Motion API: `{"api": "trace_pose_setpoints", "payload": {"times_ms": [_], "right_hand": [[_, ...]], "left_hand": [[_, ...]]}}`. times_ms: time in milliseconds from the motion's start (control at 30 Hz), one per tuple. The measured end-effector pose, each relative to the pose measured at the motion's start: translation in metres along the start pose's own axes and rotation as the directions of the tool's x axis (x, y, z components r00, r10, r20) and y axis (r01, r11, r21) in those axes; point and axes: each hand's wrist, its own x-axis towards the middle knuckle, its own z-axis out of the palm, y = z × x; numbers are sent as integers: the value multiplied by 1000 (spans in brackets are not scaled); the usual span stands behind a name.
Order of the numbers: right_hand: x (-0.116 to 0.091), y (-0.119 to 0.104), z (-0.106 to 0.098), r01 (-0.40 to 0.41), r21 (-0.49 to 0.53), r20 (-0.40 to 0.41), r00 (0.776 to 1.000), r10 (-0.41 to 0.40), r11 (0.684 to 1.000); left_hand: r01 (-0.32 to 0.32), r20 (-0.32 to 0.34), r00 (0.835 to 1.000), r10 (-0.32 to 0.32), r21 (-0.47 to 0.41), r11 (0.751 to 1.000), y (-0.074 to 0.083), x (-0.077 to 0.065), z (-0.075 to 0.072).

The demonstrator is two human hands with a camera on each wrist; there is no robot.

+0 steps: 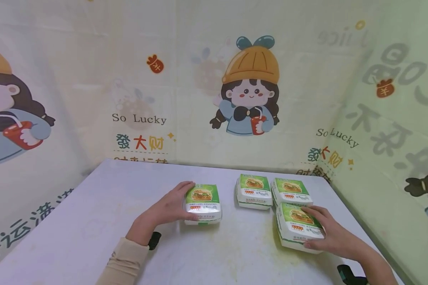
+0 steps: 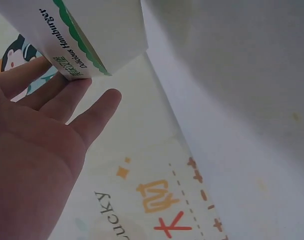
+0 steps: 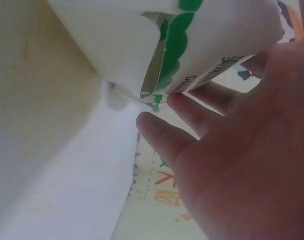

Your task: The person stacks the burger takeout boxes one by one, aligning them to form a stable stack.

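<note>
Hamburger boxes (image 1: pixel 254 191), four, at a white bench (image 1: pixel 232 253): the left hand (image 1: pixel 165 208) grips one near the middle; the right hand (image 1: pixel 337 235) grips another, just in front of the remaining pair.

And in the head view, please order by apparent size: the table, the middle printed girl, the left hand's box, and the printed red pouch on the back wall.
1. Table
2. Printed girl
3. Box in left hand
4. Red pouch
</note>
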Motion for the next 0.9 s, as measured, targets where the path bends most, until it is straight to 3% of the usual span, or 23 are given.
{"api": "trace_pose_setpoints", "payload": {"times_ms": [267, 567, 900], "right_hand": [[-2, -2, -1, 18, -6, -69, 997, -19, 1000], [0, -9, -5, -15, -2, -35, 999, 15, 1000], [1, -26, -9, 15, -3, -50, 999, -15, 1000]], "left_hand": [[35, 44, 998, -33, -36, 999, -7, 0, 3], [50, 58, 997, -47, -48, 998, -10, -2, -1], [67, 55, 996, -64, -42, 997, -9, -1, -1]]}}
